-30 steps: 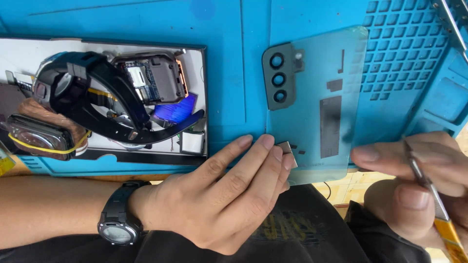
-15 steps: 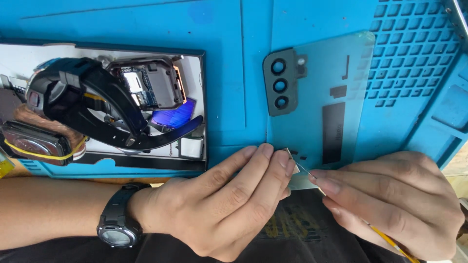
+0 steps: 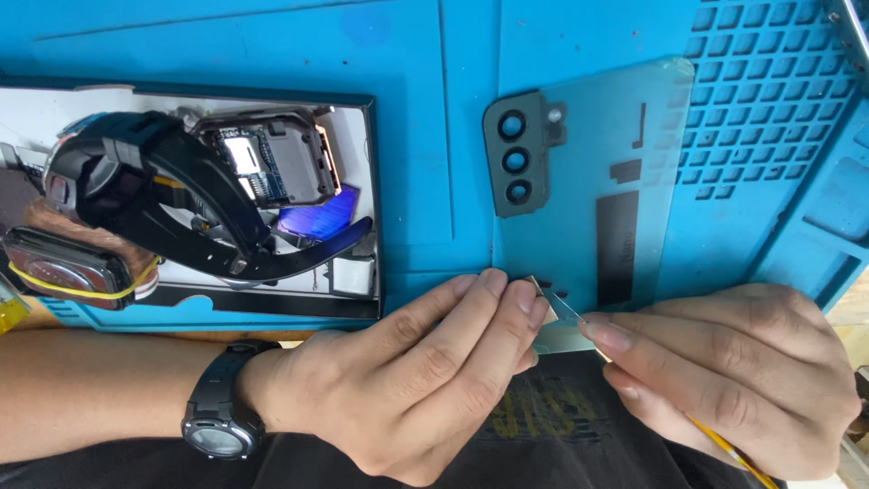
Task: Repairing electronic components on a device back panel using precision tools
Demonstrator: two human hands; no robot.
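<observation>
**A:** What are the fingers doing?

**B:** The left hand [image 3: 425,380] lies flat, its fingers [image 3: 507,303] pressed together on the near corner of the phone back cover [image 3: 597,181], pinning it to the blue mat [image 3: 272,45]. The right hand [image 3: 733,380] has its fingers closed narrow around a thin metal tool [image 3: 561,312] with a yellow handle. The tip sits right at the cover's near edge, touching the left fingertips.

**B:** The cover itself lies inside-up on the mat, its near edge hanging just over the worktop's front rim, above the dark cloth [image 3: 543,417] on the lap.

**A:** How far along does it look?

**B:** My reading: the cover is already off its phone, and the work is on a small strip or sticker at its near edge. The dark patches further up the cover are untouched, and the camera frame [image 3: 518,154] with three round holes is still attached.

**A:** Any packages or labels?

**B:** To the left, an open shallow box [image 3: 376,208], dark-rimmed and white inside, holds a black strapped gadget [image 3: 136,190], a small circuit module [image 3: 272,163] and a shiny blue-violet piece [image 3: 317,217]. A dark oblong block with a yellow band [image 3: 63,267] rests at its left end. The black rectangles on the cover are too blurred to say more of.
</observation>
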